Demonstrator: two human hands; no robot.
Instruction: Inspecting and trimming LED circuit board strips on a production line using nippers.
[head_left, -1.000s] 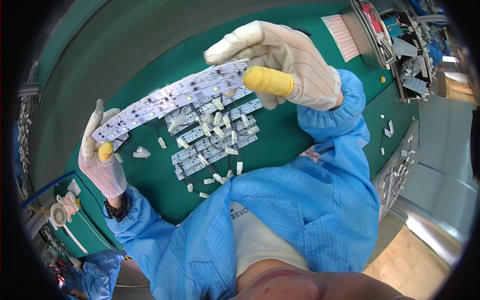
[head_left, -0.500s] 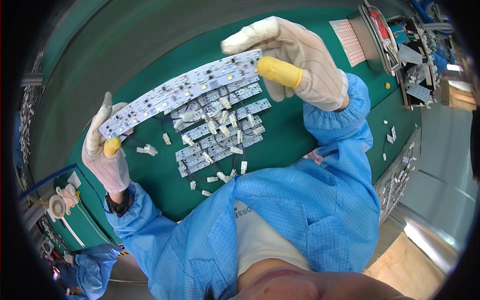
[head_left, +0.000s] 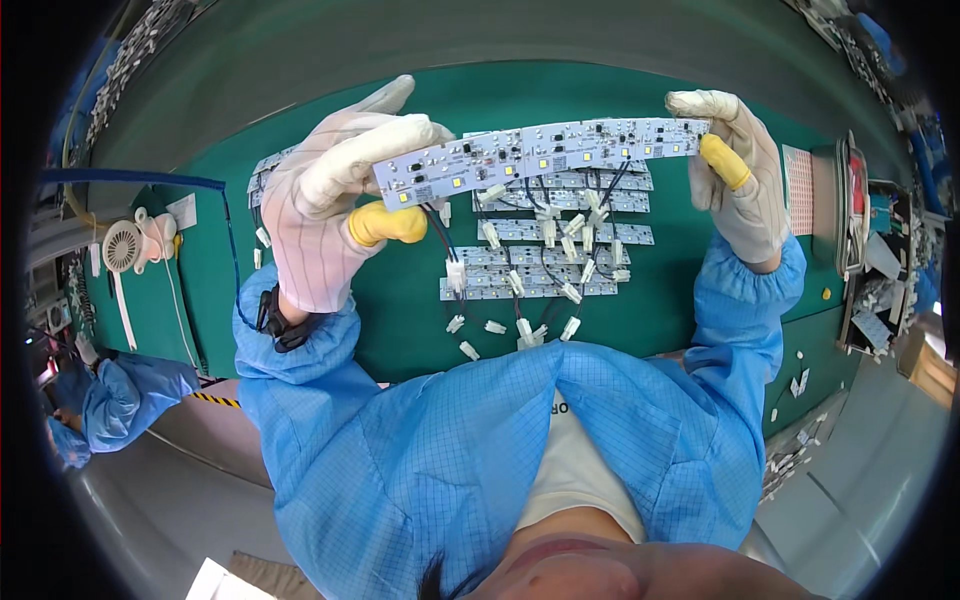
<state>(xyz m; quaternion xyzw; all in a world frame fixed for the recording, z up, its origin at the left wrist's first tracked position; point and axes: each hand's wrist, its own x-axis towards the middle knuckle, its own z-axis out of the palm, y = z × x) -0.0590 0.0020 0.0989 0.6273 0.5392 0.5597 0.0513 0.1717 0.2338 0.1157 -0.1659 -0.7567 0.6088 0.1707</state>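
A long white LED circuit board strip (head_left: 540, 160) is held up across the work area, its small yellow LEDs and black parts showing. Its left end is pinched by my left hand (head_left: 335, 205), in a striped white glove with a yellow thumb cover. My right hand (head_left: 742, 185), gloved the same way, grips the right end between thumb and fingers. Dark wires with a white connector (head_left: 456, 275) hang below the strip. Behind and under it, several more LED strips (head_left: 480, 288) lie in rows on the green mat, their wires ending in white plug connectors (head_left: 548, 232).
More LED strips (head_left: 268, 172) lie partly hidden behind my left hand. A blue cord (head_left: 228, 215) runs to the black wristband (head_left: 280, 322) on my left wrist. A small fan (head_left: 122, 246) stands left. Metal trays (head_left: 852, 220) are right. Another person's blue sleeve (head_left: 130, 395) shows lower left.
The view has turned, so the rows of strips now appear further right. The held strip, steeply slanted before, is nearer level. Both hands still grip its ends.
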